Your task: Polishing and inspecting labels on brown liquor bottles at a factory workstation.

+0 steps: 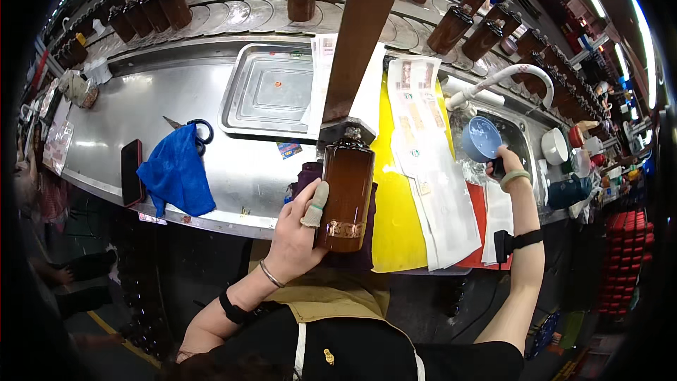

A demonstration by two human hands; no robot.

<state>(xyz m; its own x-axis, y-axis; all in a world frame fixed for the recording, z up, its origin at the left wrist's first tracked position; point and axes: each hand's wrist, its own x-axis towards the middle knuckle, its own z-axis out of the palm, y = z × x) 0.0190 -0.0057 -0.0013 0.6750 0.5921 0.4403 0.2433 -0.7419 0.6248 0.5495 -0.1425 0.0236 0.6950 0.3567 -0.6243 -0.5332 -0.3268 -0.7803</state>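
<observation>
A brown glass bottle with a gold band near its base stands out in front of me, close to the counter's front edge. My left hand is closed round its lower left side, with a pale cover and a green band on one finger. At the right, my right hand grips the near rim of a round blue bowl over the sink. Something dark shows by its fingers, too small to name. Under the bottle lies a dark purple cloth.
Printed label sheets lie on a yellow sheet beside the bottle. A metal tray, blue cloth, scissors and phone are leftward. A post rises behind the bottle; a curved faucet arches over the sink.
</observation>
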